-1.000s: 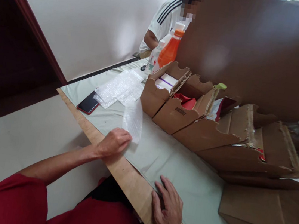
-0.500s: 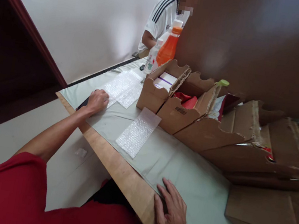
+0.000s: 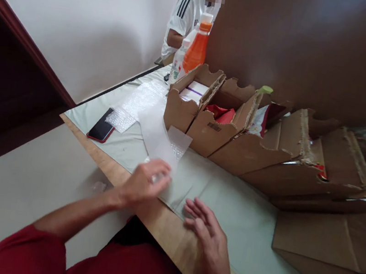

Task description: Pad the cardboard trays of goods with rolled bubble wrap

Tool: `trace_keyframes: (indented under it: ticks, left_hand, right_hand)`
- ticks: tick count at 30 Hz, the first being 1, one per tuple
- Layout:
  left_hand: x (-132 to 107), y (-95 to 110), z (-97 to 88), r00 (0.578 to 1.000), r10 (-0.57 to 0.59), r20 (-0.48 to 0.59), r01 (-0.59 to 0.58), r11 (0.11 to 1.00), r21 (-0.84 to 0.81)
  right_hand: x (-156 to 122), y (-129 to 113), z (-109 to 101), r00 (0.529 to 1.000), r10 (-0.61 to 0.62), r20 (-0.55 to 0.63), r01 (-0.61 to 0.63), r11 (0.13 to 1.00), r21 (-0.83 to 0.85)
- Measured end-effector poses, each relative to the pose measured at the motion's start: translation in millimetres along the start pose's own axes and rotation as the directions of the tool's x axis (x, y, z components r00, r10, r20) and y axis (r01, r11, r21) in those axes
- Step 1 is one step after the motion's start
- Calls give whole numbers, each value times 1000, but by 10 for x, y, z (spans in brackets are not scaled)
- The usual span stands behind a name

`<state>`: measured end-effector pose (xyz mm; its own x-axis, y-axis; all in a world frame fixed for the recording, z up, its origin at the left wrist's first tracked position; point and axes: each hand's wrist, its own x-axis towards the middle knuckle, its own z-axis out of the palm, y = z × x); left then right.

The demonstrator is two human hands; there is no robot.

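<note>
My left hand (image 3: 148, 179), slightly blurred, pinches the near end of a bubble wrap bag (image 3: 154, 130). The bag stretches back from the fingers, smeared by motion, and partly covers another bubble wrap bag (image 3: 182, 142) lying on the table. More bubble wrap (image 3: 140, 100) lies farther back on the cloth. My right hand (image 3: 209, 236) hovers by the near table edge, fingers apart and nothing in them. A dark phone with a red case (image 3: 101, 126) rests left of the bubble wrap.
Cardboard bins (image 3: 230, 133) line the right side of the table (image 3: 122, 148), holding white boxes and red packets. An orange bottle (image 3: 196, 49) and a clear bottle (image 3: 177, 64) stand behind them. A person in a white shirt (image 3: 183, 12) sits beyond the far end.
My left hand has left the phone area and come toward me and rightward, pulling a bubble wrap bag from the pile. The phone is uncovered. My right hand has lifted off the table edge.
</note>
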<state>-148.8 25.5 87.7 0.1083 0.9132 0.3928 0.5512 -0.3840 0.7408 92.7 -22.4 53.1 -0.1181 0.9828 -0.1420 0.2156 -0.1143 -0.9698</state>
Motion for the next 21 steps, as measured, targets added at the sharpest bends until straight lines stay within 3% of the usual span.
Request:
trace_keyframes:
  ticks: [1,3,4,6,8,10,11,13,15,17,21]
  left_hand:
    - [-159,171,206,999,51,8,-50,992,-119]
    - [-441,457,516,978,164,129,-128,959,-254]
    - [-548,553,599,955,243,169,-184,934,-305]
    - [-652,610,596,916,334,223,-247,906,-343]
    - [-580,462,409,940,262,217,-216,952,-216]
    - [-347,151,146,993,44,114,-59,989,135]
    - [-192,-34,27,992,-108,63,80,935,345]
    - [124,-387,-126,976,-217,1,190,857,479]
    - [372,-641,-137,960,-277,-28,245,794,557]
    - [505,-759,-42,950,-312,-18,260,757,599]
    - [538,-720,58,931,-364,14,272,721,638]
  right_hand:
    - [81,-65,33,996,78,49,-83,991,106]
    - [231,-151,75,972,178,153,-210,950,232]
    - [284,-172,74,958,206,200,-254,932,258]
    - [321,-174,2,945,206,254,-272,927,257]
    - [256,-126,-179,964,161,212,-203,960,194]
    - [111,-30,-450,991,111,80,-119,988,103]
    - [20,33,-603,995,104,7,-104,993,63]
    - [-173,175,-899,984,117,-132,-116,993,17]
    - [-351,304,-1135,964,142,-225,-147,989,-6]
    - [-490,387,-1280,946,162,-281,-178,984,-31]
    - [-621,414,-1328,925,204,-319,-233,971,-56]
